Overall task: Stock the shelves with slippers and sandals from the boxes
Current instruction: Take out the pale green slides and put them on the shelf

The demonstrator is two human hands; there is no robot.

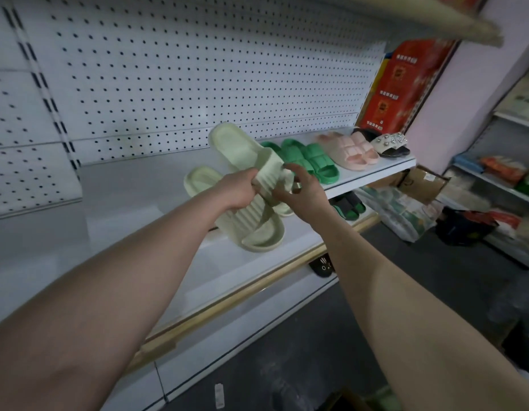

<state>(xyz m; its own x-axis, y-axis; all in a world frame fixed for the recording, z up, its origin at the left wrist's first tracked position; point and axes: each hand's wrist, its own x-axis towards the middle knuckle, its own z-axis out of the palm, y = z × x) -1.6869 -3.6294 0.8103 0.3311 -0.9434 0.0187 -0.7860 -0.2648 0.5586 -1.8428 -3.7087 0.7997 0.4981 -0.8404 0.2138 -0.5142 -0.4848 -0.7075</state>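
Note:
Both my hands meet over a pale green ribbed slipper (pixel 233 146) tilted up above the white shelf (pixel 132 232). My left hand (pixel 239 189) grips its ribbed strap from the left. My right hand (pixel 306 194) pinches the strap's right end between thumb and curled fingers. A second pale green slipper (pixel 257 232) lies below my hands near the shelf's front edge. A third (pixel 198 180) lies on the shelf behind my left wrist. To the right stand bright green slippers (pixel 312 161), pink slippers (pixel 353 149) and a jewelled sandal (pixel 390 142).
A pegboard back wall (pixel 198 69) rises behind the shelf. A red carton (pixel 405 84) stands at the shelf's right end. Dark slippers (pixel 346 206) and a black slipper (pixel 322 266) sit on lower shelves. A cardboard box (pixel 420 182) and plastic bags (pixel 405 216) lie on the floor.

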